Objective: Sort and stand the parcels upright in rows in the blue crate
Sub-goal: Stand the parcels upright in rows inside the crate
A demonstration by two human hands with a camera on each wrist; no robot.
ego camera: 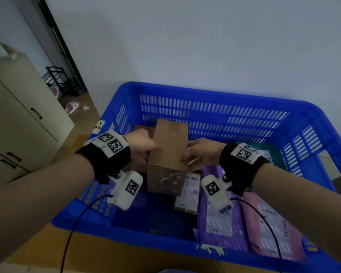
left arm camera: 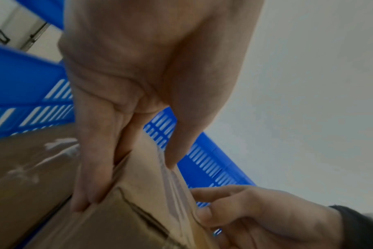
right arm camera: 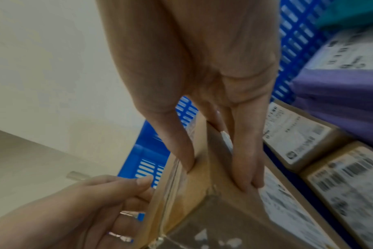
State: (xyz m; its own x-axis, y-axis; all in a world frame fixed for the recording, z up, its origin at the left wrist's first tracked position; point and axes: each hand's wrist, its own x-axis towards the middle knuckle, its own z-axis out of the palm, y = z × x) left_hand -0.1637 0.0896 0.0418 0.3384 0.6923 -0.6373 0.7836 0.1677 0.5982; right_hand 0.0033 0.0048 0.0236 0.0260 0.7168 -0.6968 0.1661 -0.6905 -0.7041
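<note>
A tall brown cardboard box [ego camera: 169, 146] is held over the left middle of the blue crate [ego camera: 205, 93], its taped end facing me. My left hand [ego camera: 144, 148] grips its left edge, thumb on top and fingers down the side. My right hand [ego camera: 201, 154] grips the right edge in the same way. The right wrist view shows the thumb and fingers [right arm camera: 249, 182] pinching the box [right arm camera: 202, 210] at its corner. From the left wrist, the left fingers [left arm camera: 85, 193] lie along the box [left arm camera: 138, 210]. How the box's bottom stands in the crate is hidden.
Purple mailers [ego camera: 219, 213], a pink mailer [ego camera: 274, 223], a teal parcel [ego camera: 274, 149] and a small labelled carton [ego camera: 187, 192] lie in the crate's right half. Another brown box [ego camera: 142, 128] stands behind my left hand. A beige cabinet [ego camera: 28, 115] is at the left, a wall behind.
</note>
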